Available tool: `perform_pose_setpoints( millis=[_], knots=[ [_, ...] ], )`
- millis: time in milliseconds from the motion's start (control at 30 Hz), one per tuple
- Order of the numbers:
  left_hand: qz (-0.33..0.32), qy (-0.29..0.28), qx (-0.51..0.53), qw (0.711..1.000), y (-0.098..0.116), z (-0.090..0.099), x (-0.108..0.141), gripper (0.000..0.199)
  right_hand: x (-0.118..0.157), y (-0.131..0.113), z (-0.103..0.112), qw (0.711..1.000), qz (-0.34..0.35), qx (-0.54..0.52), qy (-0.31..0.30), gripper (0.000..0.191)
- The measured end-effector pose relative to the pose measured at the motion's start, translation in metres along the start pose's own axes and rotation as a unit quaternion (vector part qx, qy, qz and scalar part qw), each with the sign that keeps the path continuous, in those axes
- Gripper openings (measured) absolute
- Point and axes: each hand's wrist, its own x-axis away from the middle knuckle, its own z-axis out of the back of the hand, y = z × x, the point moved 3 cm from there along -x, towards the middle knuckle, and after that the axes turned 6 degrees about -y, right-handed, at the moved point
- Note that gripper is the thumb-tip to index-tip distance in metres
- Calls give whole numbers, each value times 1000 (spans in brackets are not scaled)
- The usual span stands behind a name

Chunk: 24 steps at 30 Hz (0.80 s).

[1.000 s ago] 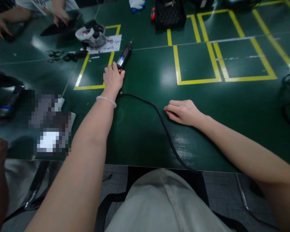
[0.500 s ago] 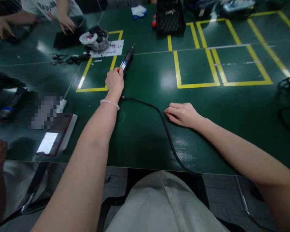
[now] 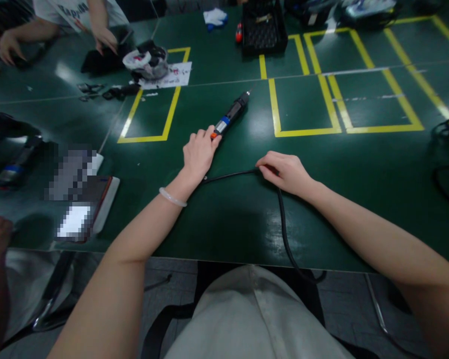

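Note:
My left hand [image 3: 200,153] is wrapped round the rear of a black electric screwdriver [image 3: 232,113] with a blue band and an orange part. Its bit points away from me to the upper right, over the green table [image 3: 217,219]. From its rear end a black cable [image 3: 230,175] runs right to my right hand [image 3: 284,170], whose fingers are pinched on it. Beyond that hand the cable drops toward me and hangs over the table's front edge.
Yellow tape outlines [image 3: 307,132] mark the table. A black tray [image 3: 264,30] stands at the back, near a white-and-blue cloth [image 3: 215,19]. Phones [image 3: 107,204] lie on the left. Another person's hand [image 3: 105,41] is at the upper left, beside a bag [image 3: 147,62].
My left hand has drawn the screwdriver back toward me and to the right, turning its tip rightward. My right hand has taken hold of the cable, which is now straighter between the hands.

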Motion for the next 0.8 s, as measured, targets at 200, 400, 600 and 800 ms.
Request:
perform_pose_setpoints(
  millis=[200,400,600,800],
  knots=[
    [-80,-11,-50,995,52,8,41,46,-4,-4,0,998,-24,-57,7,21],
    [-154,-37,-71,985,85,12,70,47,-5,-7,-6,994,-25,-98,-30,22],
    [-190,-47,-59,979,95,10,78,42,-6,-10,-1,990,-12,-131,-49,13],
    [-201,-58,-27,977,90,13,76,67,-5,-13,1,995,-37,-86,-41,13]
  ],
)
